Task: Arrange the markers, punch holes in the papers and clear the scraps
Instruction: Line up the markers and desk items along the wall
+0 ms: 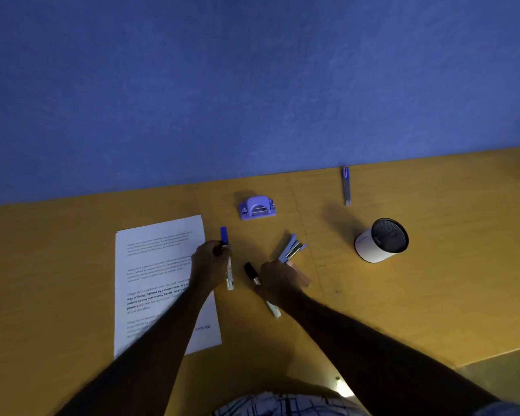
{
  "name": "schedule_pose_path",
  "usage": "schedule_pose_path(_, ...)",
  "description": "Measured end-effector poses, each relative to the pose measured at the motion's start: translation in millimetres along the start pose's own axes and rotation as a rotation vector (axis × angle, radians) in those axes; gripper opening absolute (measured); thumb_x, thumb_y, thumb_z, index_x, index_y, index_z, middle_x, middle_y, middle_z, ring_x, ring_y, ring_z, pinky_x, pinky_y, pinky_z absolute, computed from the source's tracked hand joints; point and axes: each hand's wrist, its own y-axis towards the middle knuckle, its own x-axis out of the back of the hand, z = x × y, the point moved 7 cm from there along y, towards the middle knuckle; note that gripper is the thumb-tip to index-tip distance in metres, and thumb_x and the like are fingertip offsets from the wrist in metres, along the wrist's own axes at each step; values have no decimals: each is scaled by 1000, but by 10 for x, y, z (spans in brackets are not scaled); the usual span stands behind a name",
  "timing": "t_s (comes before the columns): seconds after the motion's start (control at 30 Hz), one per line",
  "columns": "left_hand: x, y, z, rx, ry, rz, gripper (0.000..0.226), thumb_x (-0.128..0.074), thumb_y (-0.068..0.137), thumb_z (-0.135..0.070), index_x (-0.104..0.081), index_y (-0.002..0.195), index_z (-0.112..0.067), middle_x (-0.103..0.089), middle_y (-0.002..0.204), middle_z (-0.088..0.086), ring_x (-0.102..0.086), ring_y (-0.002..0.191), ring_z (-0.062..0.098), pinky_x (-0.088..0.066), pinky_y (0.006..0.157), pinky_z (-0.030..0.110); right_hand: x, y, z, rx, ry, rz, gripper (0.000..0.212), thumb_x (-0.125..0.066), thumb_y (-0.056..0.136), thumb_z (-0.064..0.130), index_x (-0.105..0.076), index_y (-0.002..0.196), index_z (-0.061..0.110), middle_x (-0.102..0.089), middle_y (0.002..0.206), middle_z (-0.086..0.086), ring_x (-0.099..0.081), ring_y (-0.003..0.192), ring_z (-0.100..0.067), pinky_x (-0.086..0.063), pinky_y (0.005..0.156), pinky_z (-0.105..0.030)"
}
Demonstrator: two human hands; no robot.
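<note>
We see the blue-capped marker [224,235] pointing cap-first toward the wall, its long axis running away from us at the edge of the papers [159,265]. The mesh cup [382,240] is too dark inside to read. Our left hand [209,265] grips that marker. Our right hand [279,280] covers the diagonal black-capped marker [250,271] (grip unclear).

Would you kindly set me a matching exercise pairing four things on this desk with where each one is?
Things:
1 blue-capped marker
2 hole punch
3 mesh cup
4 papers

Places:
A partly under the left forearm
B right of both hands
C gripped by the left hand
D beyond the hands, near the blue wall

Pairs: 1-C, 2-D, 3-B, 4-A.
</note>
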Motion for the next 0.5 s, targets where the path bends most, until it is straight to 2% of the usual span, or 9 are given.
schedule_pose_path(0.13,-42,-29,47,28,-43,28,15,-59,93,-25,-66,90,-13,-66,74,3,-65,74,21,-52,73,37,38,25,-50,-50,197,-42,22,-67,86,34,-64,97,15,-66,95,-1,-63,86,-14,-55,76,-29)
schedule_pose_path(0.23,-85,-60,-9,52,-125,43,16,-60,93,-27,-68,91,-13,-69,80,6,-67,76,22,-55,75,40,195,39,-129,-65,499,-102,13,-65,89,33,-63,88,20,-65,82,6,-64,75,-7,-57,73,-27)
schedule_pose_path(0.3,-166,-91,-124,60,-227,94,13,-60,93,-25,-68,90,-15,-70,83,8,-69,77,22,-58,72,36,340,31,-193,-66,666,-138,15,-63,92,32,-63,85,19,-64,78,6,-64,71,-7,-55,68,-25)
schedule_pose_path(0.4,-324,-123,-353,46,-334,159,12,-58,95,-20,-68,92,-13,-70,85,11,-68,76,18,-55,61,20,538,12,-323,-45,788,-228,20,-66,90,30,-69,92,10,-69,85,0,-65,76,-11,-53,69,-28)
schedule_pose_path(0.5,-486,-87,-544,36,-380,179,11,-61,93,-20,-70,91,-14,-71,85,10,-69,77,20,-56,63,24,659,19,-508,-65,814,-283,19,-67,89,29,-71,95,11,-69,87,1,-62,75,-8,-46,63,-19)
